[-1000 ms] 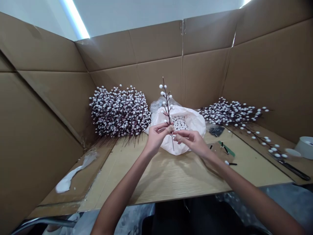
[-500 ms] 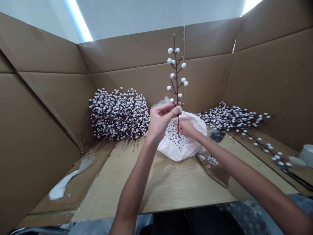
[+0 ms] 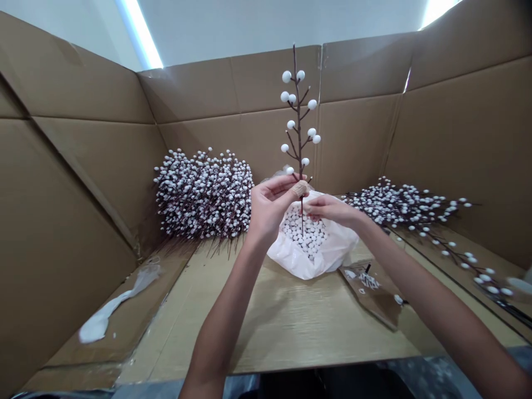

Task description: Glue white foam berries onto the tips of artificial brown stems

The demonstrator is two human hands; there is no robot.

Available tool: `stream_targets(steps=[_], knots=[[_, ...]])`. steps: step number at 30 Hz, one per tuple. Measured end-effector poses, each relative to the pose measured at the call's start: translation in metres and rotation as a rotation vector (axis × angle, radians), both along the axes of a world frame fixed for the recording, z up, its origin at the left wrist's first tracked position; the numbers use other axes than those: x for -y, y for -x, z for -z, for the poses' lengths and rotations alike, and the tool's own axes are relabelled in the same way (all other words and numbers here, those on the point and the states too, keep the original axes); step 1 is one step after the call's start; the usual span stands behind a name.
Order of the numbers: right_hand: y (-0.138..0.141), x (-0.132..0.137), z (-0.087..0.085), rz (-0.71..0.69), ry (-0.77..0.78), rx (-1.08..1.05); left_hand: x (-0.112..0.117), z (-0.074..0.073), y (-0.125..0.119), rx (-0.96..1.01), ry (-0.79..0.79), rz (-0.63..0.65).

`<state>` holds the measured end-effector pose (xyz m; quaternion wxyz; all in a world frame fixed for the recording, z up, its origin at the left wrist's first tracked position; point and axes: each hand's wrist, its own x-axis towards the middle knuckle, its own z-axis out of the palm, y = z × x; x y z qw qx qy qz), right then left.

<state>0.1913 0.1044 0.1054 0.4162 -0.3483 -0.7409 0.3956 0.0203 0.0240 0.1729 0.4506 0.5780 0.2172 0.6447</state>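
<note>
Brown, the stem (image 3: 299, 124) was clamped by the left hand (image 3: 269, 208), and a bump from the right hand (image 3: 332, 210), whose finger closure I couldn't tell, might have dislodged berries (image 3: 312, 104).

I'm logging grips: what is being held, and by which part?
The left hand pinches the twig by its lower stem; whether the right hand holds anything cannot be told.

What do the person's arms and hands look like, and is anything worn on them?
The left arm and right arm show no sleeves. The left hand and right hand wear no gloves, and no watch or bracelet shows. A wrinkled, tape-like wrap covers the left thumb's tip. Any on the right hand is too small to make out.
</note>
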Motion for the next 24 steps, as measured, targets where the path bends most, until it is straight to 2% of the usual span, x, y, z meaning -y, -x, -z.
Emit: stream_targets(steps=[1, 3, 5, 8, 12, 17, 24], knots=[[-0.004, 0.007, -0.011, -0.084, 0.088, -0.111, 0.000, 0.000, 0.000, 0.012, 0.002, -0.002], [-0.011, 0.021, -0.032, -0.148, 0.142, -0.340, -0.001, 0.001, -0.002, 0.038, 0.003, -0.006], [-0.014, 0.033, -0.048, -0.143, 0.136, -0.489, -0.001, 0.002, -0.003, 0.051, 0.000, -0.016], [-0.012, 0.046, -0.061, -0.101, 0.077, -0.574, -0.001, 0.003, -0.005, 0.040, -0.013, -0.033], [-0.001, 0.059, -0.064, -0.057, -0.034, -0.591, 0.002, 0.005, -0.009, 0.042, -0.023, -0.056], [0.013, 0.072, -0.065, -0.046, -0.139, -0.728, 0.006, 0.006, -0.014, 0.073, -0.054, -0.069], [0.023, 0.078, -0.067, -0.026, -0.203, -0.749, 0.004, 0.008, -0.017, 0.055, -0.112, -0.102]])
